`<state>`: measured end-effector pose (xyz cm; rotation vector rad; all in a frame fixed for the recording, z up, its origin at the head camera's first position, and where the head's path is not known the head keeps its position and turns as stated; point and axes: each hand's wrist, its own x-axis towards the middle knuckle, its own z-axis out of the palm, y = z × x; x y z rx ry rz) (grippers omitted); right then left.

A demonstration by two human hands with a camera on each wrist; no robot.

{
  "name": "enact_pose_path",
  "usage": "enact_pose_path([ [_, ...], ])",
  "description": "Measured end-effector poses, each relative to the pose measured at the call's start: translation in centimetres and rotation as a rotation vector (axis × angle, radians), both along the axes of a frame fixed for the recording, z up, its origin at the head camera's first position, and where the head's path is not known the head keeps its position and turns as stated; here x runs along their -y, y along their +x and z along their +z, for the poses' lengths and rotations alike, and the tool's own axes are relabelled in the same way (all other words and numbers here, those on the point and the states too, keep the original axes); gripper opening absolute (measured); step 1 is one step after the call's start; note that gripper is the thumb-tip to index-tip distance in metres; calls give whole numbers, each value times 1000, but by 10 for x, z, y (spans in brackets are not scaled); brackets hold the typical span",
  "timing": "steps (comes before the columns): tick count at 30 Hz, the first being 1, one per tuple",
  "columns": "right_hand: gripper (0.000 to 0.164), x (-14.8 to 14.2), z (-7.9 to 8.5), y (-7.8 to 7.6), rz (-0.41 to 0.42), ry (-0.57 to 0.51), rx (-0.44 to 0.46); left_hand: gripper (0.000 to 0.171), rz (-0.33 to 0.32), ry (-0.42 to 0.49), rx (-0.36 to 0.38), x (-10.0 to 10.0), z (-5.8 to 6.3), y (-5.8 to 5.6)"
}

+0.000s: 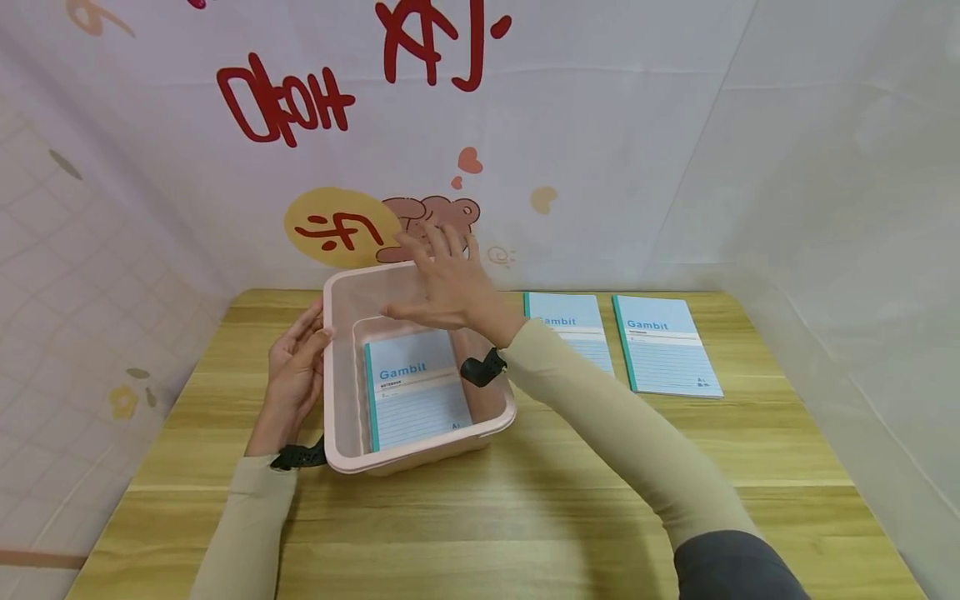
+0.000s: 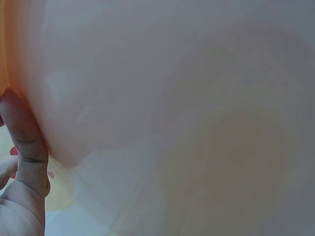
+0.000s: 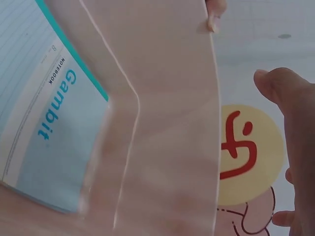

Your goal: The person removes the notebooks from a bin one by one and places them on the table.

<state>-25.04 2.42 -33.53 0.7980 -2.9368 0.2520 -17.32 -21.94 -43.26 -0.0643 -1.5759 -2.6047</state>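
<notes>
A pale pink plastic storage bin [image 1: 420, 457] is tilted above the wooden table. My left hand [image 1: 296, 362] grips its left side, with the thumb at the rim and the fingers along the outer wall. In the left wrist view, the thumb [image 2: 27, 137] lies against the pink wall, which fills most of the picture. Inside the bin lies a light blue Gambit notebook [image 1: 416, 400] with a teal spine. Over the bin's far side, my right hand [image 1: 453, 287] is spread with nothing in it, its wrist crossing the right rim in the head view.
Two more Gambit notebooks lie to the right on the wooden table [image 1: 570, 508]: one notebook [image 1: 577, 333] partly behind my right sleeve, the other notebook [image 1: 667, 346] farther right. A printed white cloth [image 1: 600, 125] hangs behind the table and along its sides.
</notes>
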Motion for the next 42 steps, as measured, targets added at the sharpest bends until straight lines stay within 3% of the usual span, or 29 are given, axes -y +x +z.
enact_pose_path([
  [12,98,37,-17,4,24,80,-14,66,-9,17,-9,0,0,1],
  [24,96,57,-42,6,77,159,71,66,-1,13,-10,0,0,-1],
  [42,100,81,-79,13,-22,343,333,65,1,-16,1,-1,1,0],
])
